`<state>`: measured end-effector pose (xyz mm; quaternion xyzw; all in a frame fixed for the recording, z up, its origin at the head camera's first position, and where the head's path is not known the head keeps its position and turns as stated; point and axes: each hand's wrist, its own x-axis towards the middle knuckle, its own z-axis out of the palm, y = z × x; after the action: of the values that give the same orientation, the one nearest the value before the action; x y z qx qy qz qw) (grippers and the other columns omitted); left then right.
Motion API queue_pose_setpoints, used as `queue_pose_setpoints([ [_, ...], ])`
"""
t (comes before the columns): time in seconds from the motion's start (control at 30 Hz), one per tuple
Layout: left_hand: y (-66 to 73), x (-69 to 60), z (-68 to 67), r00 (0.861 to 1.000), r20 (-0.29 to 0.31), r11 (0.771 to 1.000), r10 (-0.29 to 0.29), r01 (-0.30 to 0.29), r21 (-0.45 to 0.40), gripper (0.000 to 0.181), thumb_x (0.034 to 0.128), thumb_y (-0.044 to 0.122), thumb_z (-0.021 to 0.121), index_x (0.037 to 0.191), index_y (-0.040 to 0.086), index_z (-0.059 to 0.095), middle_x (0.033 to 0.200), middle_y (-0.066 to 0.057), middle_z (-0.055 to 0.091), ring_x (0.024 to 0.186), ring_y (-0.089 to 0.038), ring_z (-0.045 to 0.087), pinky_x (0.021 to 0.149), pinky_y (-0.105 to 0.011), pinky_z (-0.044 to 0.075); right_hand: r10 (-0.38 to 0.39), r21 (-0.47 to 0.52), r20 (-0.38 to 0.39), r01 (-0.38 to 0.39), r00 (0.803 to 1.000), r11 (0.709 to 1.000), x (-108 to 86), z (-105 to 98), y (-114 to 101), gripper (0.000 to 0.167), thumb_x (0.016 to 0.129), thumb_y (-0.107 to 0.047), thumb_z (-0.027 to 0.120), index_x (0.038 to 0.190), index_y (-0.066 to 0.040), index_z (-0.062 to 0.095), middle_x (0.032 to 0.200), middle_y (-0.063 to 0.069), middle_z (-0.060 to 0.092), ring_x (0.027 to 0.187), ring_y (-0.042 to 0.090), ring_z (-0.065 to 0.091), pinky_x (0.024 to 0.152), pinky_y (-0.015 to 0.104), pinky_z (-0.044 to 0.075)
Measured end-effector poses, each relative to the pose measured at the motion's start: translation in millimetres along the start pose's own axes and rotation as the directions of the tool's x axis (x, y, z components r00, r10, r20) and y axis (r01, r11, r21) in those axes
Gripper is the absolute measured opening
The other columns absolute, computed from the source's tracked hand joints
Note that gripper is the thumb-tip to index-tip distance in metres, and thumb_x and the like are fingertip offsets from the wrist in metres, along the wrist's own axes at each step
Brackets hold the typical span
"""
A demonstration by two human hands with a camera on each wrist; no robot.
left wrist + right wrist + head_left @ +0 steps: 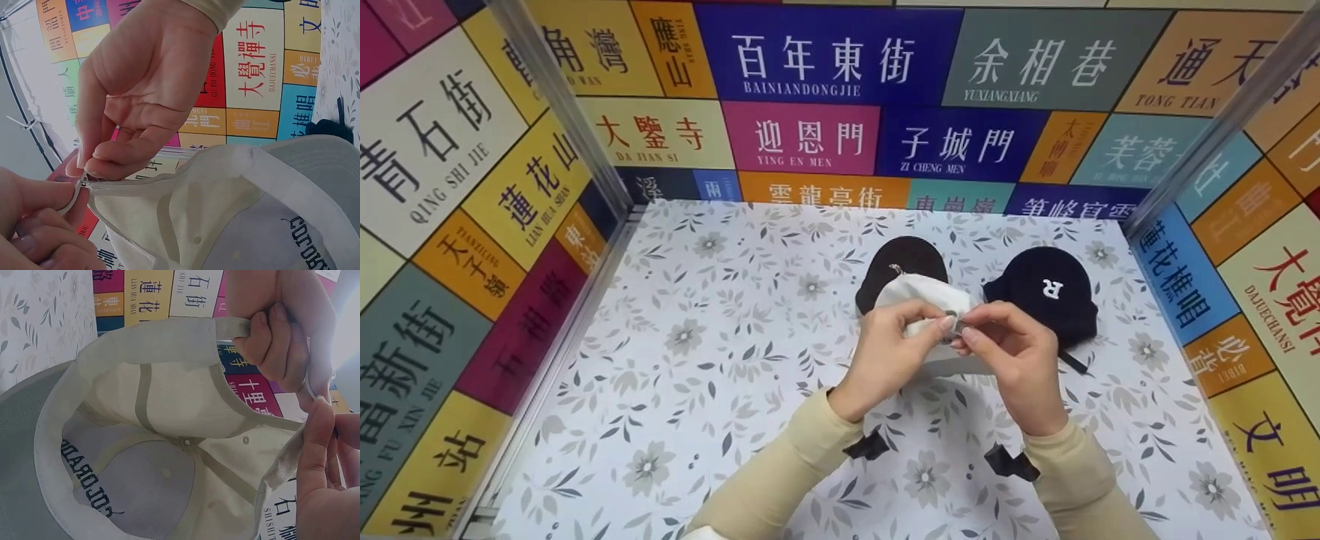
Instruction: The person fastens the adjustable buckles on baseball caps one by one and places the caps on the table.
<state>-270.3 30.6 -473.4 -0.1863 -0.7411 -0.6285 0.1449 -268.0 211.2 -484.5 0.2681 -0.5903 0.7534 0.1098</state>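
A pale cap with a grey brim is held up between both hands, its hollow inside facing the wrist cameras. Dark lettering shows inside the crown. My left hand grips the back strap, fingers curled around it. With thumb and fingertips, my right hand pinches the strap's end close to a small metal buckle. The fingertips of both hands meet there and partly hide the buckle. How the strap runs through it cannot be made out.
Behind the hands lies a dark brown cap. A black cap with a white letter sits to its right, its strap trailing on the floral tabletop. Panels of coloured signs enclose the back and both sides.
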Motion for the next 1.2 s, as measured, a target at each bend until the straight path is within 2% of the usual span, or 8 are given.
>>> queue_pose_setpoints([
  [0.3, -0.9, -1.2, -3.6, 0.996, 0.090, 1.000, -0.020, 0.019, 0.016, 0.009, 0.0925, 0.011, 0.071, 0.084, 0.013, 0.074, 0.082, 0.010, 0.071, 0.075, -0.004, 0.062, 0.071, -0.024, 0.051, -0.042, -0.072, 0.028, 0.043, 0.999, 0.996, -2.3, -0.9, 3.7, 0.018, 0.089, 0.018, 0.061, 0.107, 0.018, 0.063, 0.096, 0.033, 0.060, 0.075, 0.033, 0.067, 0.065, 0.039, 0.059],
  [0.53, -3.0, -3.5, -3.0, 0.994, 0.089, 0.983, 0.058, -0.072, 0.168, 0.012, 0.0941, 0.016, 0.070, 0.082, 0.017, 0.071, 0.077, 0.014, 0.065, 0.060, -0.001, 0.049, 0.060, -0.019, 0.044, -0.019, -0.094, 0.043, 0.023, 0.999, 0.995, -4.2, -1.1, 4.7, 0.019, 0.093, 0.016, 0.057, 0.111, 0.017, 0.064, 0.100, 0.034, 0.062, 0.078, 0.034, 0.069, 0.068, 0.039, 0.059],
  [0.63, -2.0, -4.2, -1.4, 0.987, 0.088, 0.947, 0.131, -0.151, 0.284, 0.015, 0.0977, 0.021, 0.067, 0.084, 0.018, 0.068, 0.069, 0.014, 0.060, 0.055, 0.000, 0.045, 0.053, -0.018, 0.039, 0.040, -0.064, 0.026, -0.038, 0.999, 0.997, -3.4, -0.5, 2.9, 0.020, 0.092, 0.013, 0.062, 0.111, 0.017, 0.064, 0.100, 0.034, 0.062, 0.078, 0.034, 0.069, 0.068, 0.041, 0.059],
  [0.77, -0.7, -6.5, 2.4, 0.972, 0.107, 0.858, 0.209, -0.235, 0.456, 0.021, 0.1028, 0.026, 0.059, 0.084, 0.018, 0.062, 0.064, 0.013, 0.051, 0.053, -0.003, 0.045, 0.050, -0.019, 0.036, 0.126, -0.022, 0.008, -0.126, 0.992, 0.992, -2.9, 0.0, 1.9, 0.026, 0.089, 0.011, 0.068, 0.113, 0.017, 0.062, 0.100, 0.034, 0.063, 0.079, 0.034, 0.069, 0.070, 0.043, 0.059],
  [0.83, -0.5, -8.1, 4.3, 0.968, 0.118, 0.814, 0.221, -0.250, 0.525, 0.026, 0.1049, 0.027, 0.054, 0.081, 0.018, 0.058, 0.064, 0.011, 0.048, 0.054, -0.005, 0.045, 0.050, -0.021, 0.037, 0.148, -0.018, 0.008, -0.148, 0.989, 0.989, -3.4, 0.6, 2.1, 0.027, 0.089, 0.011, 0.068, 0.114, 0.017, 0.062, 0.101, 0.034, 0.064, 0.082, 0.034, 0.069, 0.071, 0.043, 0.059],
  [0.93, -0.3, -10.1, 5.7, 0.968, 0.136, 0.766, 0.212, -0.251, 0.592, 0.031, 0.1073, 0.029, 0.046, 0.080, 0.018, 0.054, 0.063, 0.010, 0.047, 0.053, -0.008, 0.046, 0.048, -0.025, 0.038, 0.164, -0.015, 0.023, -0.164, 0.986, 0.986, -4.4, 2.8, 2.9, 0.028, 0.090, 0.010, 0.068, 0.116, 0.016, 0.062, 0.102, 0.033, 0.064, 0.085, 0.034, 0.070, 0.073, 0.045, 0.059],
  [1.03, -0.1, -11.5, 6.0, 0.972, 0.148, 0.743, 0.185, -0.237, 0.627, 0.033, 0.1086, 0.030, 0.041, 0.080, 0.018, 0.052, 0.063, 0.009, 0.045, 0.052, -0.011, 0.045, 0.047, -0.029, 0.039, 0.169, -0.008, 0.034, -0.169, 0.985, 0.986, -5.5, 5.3, 2.9, 0.027, 0.091, 0.009, 0.066, 0.118, 0.016, 0.062, 0.103, 0.032, 0.064, 0.088, 0.034, 0.071, 0.073, 0.046, 0.059],
  [1.2, -0.9, -14.1, 7.9, 0.976, 0.131, 0.728, 0.171, -0.215, 0.651, 0.029, 0.1092, 0.030, 0.036, 0.087, 0.016, 0.048, 0.064, 0.008, 0.042, 0.052, -0.015, 0.045, 0.046, -0.033, 0.040, 0.183, 0.011, 0.017, -0.183, 0.983, 0.983, -6.9, 7.9, 1.8, 0.027, 0.091, 0.010, 0.065, 0.117, 0.017, 0.061, 0.105, 0.032, 0.064, 0.088, 0.035, 0.072, 0.071, 0.047, 0.059],
])
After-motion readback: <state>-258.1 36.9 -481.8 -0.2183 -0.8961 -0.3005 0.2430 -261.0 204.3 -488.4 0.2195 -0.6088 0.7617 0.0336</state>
